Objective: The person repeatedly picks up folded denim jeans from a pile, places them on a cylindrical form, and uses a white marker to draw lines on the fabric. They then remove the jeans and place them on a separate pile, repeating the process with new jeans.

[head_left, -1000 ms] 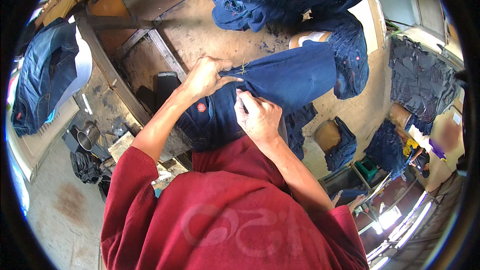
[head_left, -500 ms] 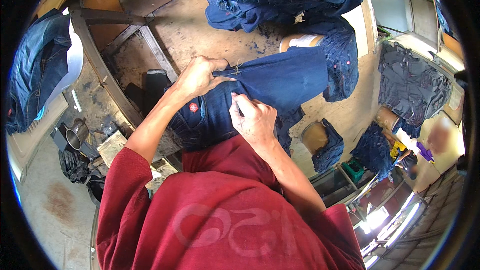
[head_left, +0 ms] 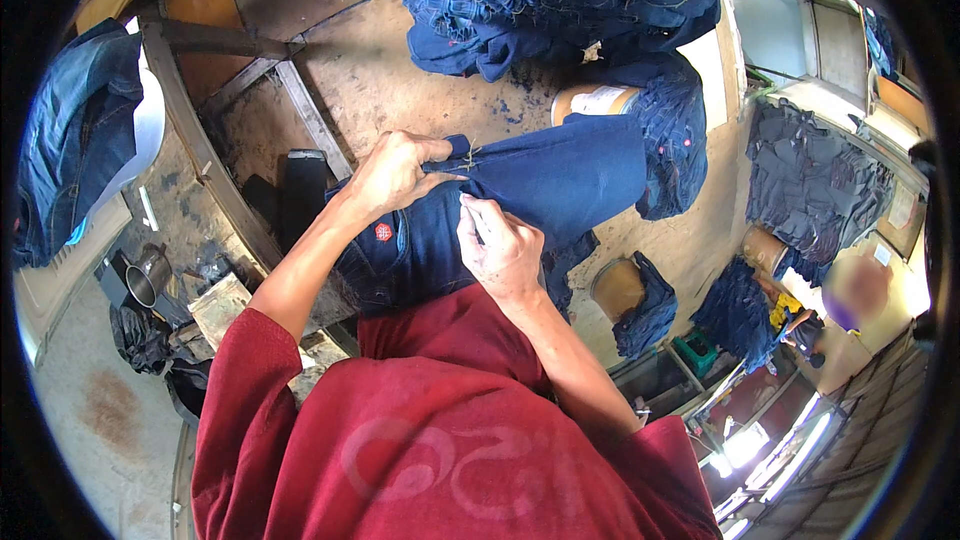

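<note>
A dark blue denim garment (head_left: 575, 175), with a small red patch (head_left: 383, 232) on it, lies across my lap. One leg of it stretches away to the right. My left hand (head_left: 390, 172) pinches the cloth beside a seam, where pale loose threads (head_left: 472, 153) stick up. Just below that seam, my right hand (head_left: 505, 250) is closed, its thumb and fingertips pressed together close to the cloth. Whatever those fingertips hold, if anything, is too small to make out.
A big heap of blue denim (head_left: 560, 0) stands ahead. Denim lies over a round drum (head_left: 592, 103) and over a smaller one (head_left: 618, 290) to the right. Dark grey garments (head_left: 815, 175) are piled at far right. A wooden frame (head_left: 225, 200) and metal cup (head_left: 150, 275) are on the left.
My left hand keeps its hold on the garment near the seam. My right hand stays pinched and has shifted very slightly. The whole view has tilted a little.
</note>
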The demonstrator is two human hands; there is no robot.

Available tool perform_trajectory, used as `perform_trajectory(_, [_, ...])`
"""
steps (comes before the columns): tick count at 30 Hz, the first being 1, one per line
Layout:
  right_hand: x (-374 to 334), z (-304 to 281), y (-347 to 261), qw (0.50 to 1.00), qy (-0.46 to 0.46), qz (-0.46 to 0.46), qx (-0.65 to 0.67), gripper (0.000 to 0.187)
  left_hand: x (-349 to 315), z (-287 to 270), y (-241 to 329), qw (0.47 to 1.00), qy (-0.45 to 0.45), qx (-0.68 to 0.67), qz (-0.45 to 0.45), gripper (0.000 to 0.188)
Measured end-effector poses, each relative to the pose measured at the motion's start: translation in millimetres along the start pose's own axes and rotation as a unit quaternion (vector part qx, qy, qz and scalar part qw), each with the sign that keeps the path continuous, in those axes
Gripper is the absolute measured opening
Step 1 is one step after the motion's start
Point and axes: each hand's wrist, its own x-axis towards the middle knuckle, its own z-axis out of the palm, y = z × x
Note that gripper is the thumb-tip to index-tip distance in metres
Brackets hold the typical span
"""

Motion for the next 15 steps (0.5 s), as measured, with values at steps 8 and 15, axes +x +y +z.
perform_trajectory(8, [-5.0,-6.4,0.6,0.993,-0.101,0.041,-0.054,0.013,-0.1,-2.8,1.9,1.0,-0.001,-0.005,0.028,0.027])
perform_trajectory(15, [-0.4,-1.3,3.1,0.999,-0.033,-0.005,-0.034,0.011,0.7,-2.7,2.1,0.997,0.034,0.003,0.074,0.03])
